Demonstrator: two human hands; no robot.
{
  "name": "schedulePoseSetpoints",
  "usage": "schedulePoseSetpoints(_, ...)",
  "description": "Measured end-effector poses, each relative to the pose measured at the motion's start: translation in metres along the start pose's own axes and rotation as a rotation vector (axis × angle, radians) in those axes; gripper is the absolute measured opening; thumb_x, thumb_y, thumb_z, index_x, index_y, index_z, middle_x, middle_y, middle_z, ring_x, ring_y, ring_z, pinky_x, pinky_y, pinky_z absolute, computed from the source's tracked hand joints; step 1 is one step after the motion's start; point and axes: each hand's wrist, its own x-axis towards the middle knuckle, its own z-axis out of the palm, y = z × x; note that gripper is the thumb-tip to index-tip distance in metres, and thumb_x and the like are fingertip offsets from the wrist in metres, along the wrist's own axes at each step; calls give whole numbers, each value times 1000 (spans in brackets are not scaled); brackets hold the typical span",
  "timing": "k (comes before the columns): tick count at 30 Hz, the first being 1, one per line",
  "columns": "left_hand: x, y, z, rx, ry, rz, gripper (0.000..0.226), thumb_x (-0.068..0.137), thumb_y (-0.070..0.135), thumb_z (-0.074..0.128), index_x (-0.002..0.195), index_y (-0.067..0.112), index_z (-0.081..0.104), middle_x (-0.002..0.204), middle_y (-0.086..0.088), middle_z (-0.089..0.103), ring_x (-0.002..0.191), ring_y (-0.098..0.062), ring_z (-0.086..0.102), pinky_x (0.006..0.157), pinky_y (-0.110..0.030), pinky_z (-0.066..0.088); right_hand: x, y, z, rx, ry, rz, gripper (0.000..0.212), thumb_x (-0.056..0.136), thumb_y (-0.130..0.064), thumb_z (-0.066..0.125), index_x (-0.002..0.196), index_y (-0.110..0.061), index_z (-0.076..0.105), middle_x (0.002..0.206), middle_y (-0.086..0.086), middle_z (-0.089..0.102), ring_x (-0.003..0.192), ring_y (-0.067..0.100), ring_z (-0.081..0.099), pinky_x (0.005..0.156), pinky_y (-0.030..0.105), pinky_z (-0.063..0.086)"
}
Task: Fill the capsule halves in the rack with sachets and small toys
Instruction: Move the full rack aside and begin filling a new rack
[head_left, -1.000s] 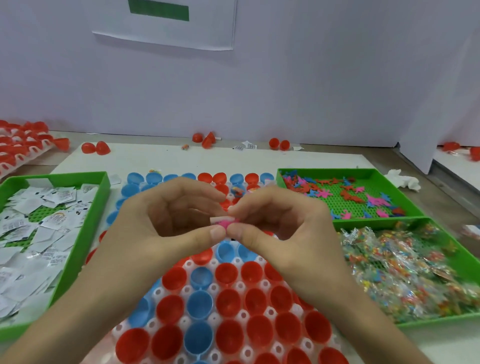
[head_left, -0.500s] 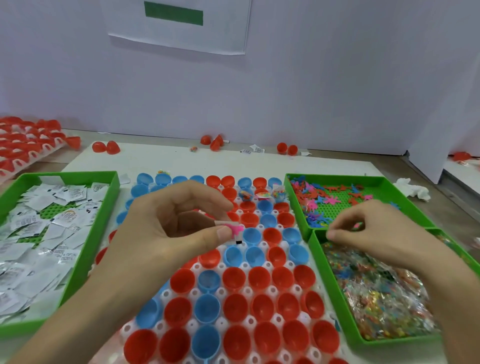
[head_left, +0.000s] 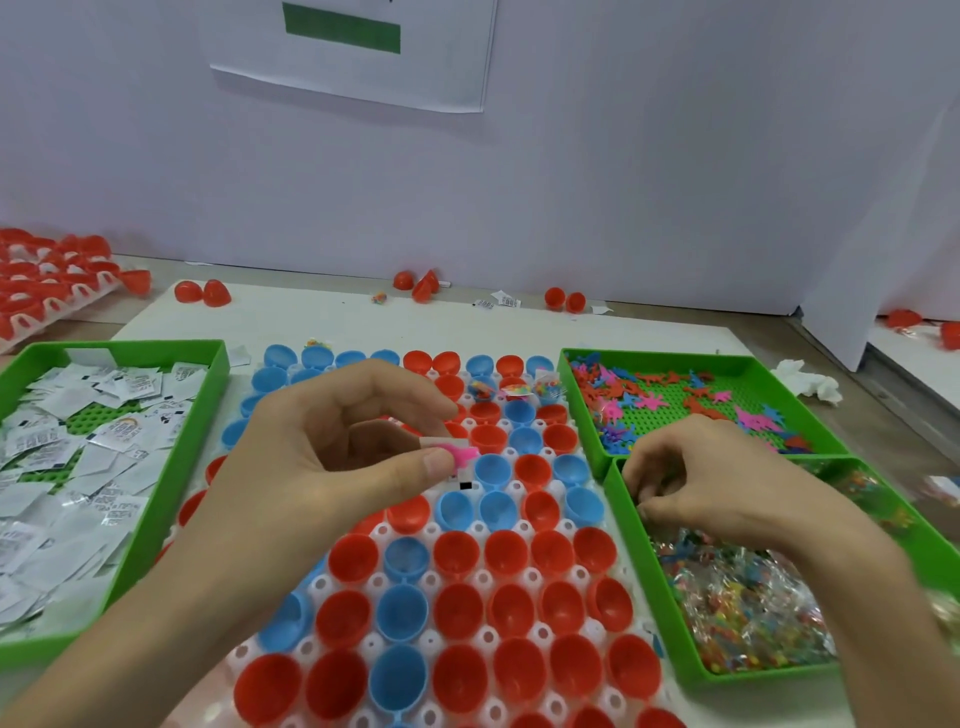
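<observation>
left hand (head_left: 332, 457): fingers (head_left: 395, 387) pinch 1 pink toy (head_left: 465, 454) | right hand (head_left: 727, 483): fingers (head_left: 649, 478) in packets (head_left: 743, 608) (grip unclear)

Wall paper sheet (head_left: 358, 73), crumpled tissue (head_left: 808, 382)

My left hand (head_left: 332, 457) hovers over the rack (head_left: 372, 644) of red and blue capsule halves (head_left: 460, 608), thumb and forefinger pinching a pink toy (head_left: 464, 455) together with a white sachet (head_left: 441, 442). My right hand (head_left: 717, 483) is down in the near green tray (head_left: 649, 582) on the right, fingers curled among the clear packets (head_left: 748, 608); whether they grip one, I cannot tell.
</observation>
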Motion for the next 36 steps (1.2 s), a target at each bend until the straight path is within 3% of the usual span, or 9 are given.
schedulePoseSetpoints(3,0,-1,1,-33,5,-15,23,60,27,81,82,28,75,86,-1,74,75,-18,73,66,-16,56,0,1,0,11,15,15,21,79,-9,75,72,-29,75,68,-12,73,59,0,66,49,11,44)
schedulePoseSetpoints(5,0,-1,0,-39,9,-28,27,57,26,85,82,27,76,85,-2,74,75,-20,72,68,-17,56,0,1,0,3,8,19,22,81,-10,74,73,-30,76,68,-14,73,59,-3,65,49,9,42)
schedulePoseSetpoints(13,1,-4,-2,-54,21,-41,24,60,25,84,82,27,75,87,0,74,76,-17,72,67,-16,55,0,-2,0,-24,-32,31,30,78,-5,67,94,-28,77,68,-12,73,59,2,65,56,18,53)
schedulePoseSetpoints(18,1,-4,-1,-35,-16,-43,31,55,22,91,81,27,74,85,1,73,74,-15,71,69,-17,56,2,1,3,13,-23,19,24,77,-5,74,70,-27,73,59,-12,69,49,-2,59,47,11,42)
schedulePoseSetpoints(23,1,-6,-1,-61,-10,-56,22,61,24,83,81,26,75,85,0,73,75,-17,70,69,-18,56,-1,4,-2,5,-14,-27,20,80,-16,79,66,-29,73,59,-11,68,48,0,58,46,12,42)
schedulePoseSetpoints(27,3,-7,-5,-65,7,-63,30,59,28,89,84,25,75,89,-3,73,79,-19,71,70,-18,55,-6,8,-14,56,151,-72,18,76,-27,82,68,-39,71,61,-16,60,49,0,49,53,23,39)
schedulePoseSetpoints(31,3,-9,-8,-77,-4,-70,31,60,31,86,87,25,75,91,-4,74,82,-21,71,72,-19,55,-7,7,-17,70,290,-96,26,73,-11,77,68,-33,64,67,-12,63,53,6,48,59,32,45)
schedulePoseSetpoints(34,2,-9,-5,-87,-25,-71,26,63,24,86,86,24,74,88,-3,73,79,-19,71,70,-19,55,-8,7,-18,179,340,-104,25,74,-8,79,68,-28,65,70,-6,68,63,13,61,66,34,51)
schedulePoseSetpoints(36,2,-9,-3,-92,-46,-66,25,64,23,86,85,24,74,86,-2,73,77,-17,70,70,-19,55,-12,1,-20,409,336,-168,19,70,-18,86,73,-25,69,78,-2,73,73,14,68,71,31,55)
